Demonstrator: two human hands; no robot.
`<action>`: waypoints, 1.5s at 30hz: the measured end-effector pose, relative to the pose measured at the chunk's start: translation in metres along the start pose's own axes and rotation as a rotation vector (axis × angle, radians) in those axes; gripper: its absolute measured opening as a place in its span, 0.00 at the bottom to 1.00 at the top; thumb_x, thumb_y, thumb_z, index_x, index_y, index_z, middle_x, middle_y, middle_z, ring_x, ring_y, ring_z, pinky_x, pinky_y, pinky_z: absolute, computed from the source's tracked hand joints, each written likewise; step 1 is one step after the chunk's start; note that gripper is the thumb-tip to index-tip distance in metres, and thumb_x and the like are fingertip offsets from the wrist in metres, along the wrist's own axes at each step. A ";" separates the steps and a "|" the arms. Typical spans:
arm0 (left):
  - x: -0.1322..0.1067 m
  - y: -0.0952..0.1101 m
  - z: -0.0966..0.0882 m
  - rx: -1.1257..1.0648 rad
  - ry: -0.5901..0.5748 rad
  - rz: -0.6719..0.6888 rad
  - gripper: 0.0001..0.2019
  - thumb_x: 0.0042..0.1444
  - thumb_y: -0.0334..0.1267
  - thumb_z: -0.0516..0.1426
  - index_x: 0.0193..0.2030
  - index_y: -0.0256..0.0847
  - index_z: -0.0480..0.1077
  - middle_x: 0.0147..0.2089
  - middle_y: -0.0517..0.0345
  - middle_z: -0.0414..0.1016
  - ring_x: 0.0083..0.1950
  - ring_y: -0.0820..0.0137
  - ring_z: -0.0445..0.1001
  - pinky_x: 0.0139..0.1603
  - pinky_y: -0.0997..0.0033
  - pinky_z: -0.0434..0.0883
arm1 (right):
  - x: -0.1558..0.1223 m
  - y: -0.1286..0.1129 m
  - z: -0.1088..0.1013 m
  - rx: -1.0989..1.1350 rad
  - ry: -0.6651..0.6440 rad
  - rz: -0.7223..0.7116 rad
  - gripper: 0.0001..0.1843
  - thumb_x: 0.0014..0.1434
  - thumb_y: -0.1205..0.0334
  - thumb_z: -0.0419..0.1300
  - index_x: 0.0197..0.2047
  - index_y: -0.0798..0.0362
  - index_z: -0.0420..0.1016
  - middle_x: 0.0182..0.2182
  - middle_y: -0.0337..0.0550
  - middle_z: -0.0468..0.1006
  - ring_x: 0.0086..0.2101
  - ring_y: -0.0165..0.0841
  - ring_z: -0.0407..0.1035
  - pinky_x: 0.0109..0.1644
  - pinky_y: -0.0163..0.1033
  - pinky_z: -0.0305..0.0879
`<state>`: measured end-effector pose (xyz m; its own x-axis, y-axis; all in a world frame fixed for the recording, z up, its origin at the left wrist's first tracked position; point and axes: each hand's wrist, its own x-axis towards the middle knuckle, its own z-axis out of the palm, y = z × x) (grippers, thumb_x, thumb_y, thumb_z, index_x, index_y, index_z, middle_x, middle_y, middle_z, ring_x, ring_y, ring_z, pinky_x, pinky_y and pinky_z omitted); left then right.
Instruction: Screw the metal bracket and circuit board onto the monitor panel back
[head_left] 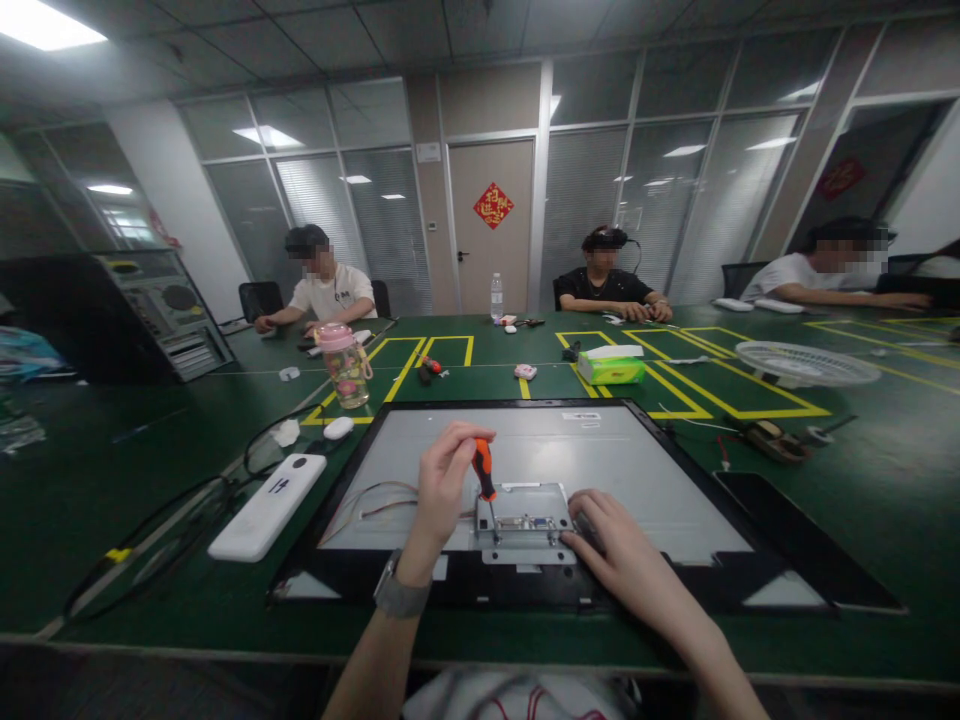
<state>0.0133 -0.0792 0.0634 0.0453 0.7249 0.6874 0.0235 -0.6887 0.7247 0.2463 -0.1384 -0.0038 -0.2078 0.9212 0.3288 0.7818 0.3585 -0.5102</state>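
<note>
My left hand (444, 480), with a grey-banded watch at the wrist, grips the top of a screwdriver (484, 470) with an orange and black handle. The screwdriver's shaft points down at the left part of a metal bracket (523, 500) that has connector ports along its front. At the bracket's right end, my right hand (611, 535) has its thumb in front and its fingers behind, closed on the edge. The bracket sits on the grey back of a flat display panel (637, 480) with a black frame, lying flat before me. Thin wires (390, 490) run left from the bracket.
Left of the panel lie a white power bank (268, 507), black cables (165, 520) and a pink-lidded bottle (345, 365). A green tissue pack (611, 366) and a white fan grille (806, 363) lie beyond it. A dark slab (810, 540) is at right. Several people sit across the table.
</note>
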 end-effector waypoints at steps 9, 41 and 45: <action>-0.002 0.000 0.004 -0.020 0.027 -0.017 0.14 0.63 0.43 0.55 0.38 0.39 0.79 0.35 0.53 0.72 0.38 0.68 0.71 0.40 0.70 0.69 | 0.001 -0.001 0.000 0.002 -0.009 -0.002 0.01 0.65 0.63 0.56 0.40 0.49 0.66 0.41 0.45 0.72 0.43 0.41 0.68 0.49 0.48 0.66; 0.000 -0.003 0.003 -0.063 0.041 -0.062 0.12 0.62 0.42 0.56 0.36 0.39 0.78 0.35 0.53 0.74 0.38 0.67 0.73 0.42 0.69 0.70 | 0.001 0.001 0.001 0.006 0.000 -0.006 0.01 0.64 0.63 0.56 0.40 0.48 0.66 0.41 0.45 0.74 0.43 0.42 0.69 0.50 0.49 0.67; -0.002 -0.004 0.002 -0.104 0.018 -0.111 0.14 0.64 0.41 0.53 0.37 0.38 0.77 0.37 0.50 0.77 0.42 0.65 0.75 0.46 0.66 0.70 | 0.001 0.001 0.001 0.022 -0.013 -0.002 0.01 0.65 0.62 0.55 0.40 0.48 0.66 0.41 0.45 0.74 0.44 0.42 0.68 0.50 0.50 0.66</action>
<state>0.0149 -0.0780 0.0593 0.0302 0.7972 0.6030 -0.0765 -0.5996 0.7966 0.2468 -0.1372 -0.0046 -0.2170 0.9226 0.3191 0.7684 0.3630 -0.5270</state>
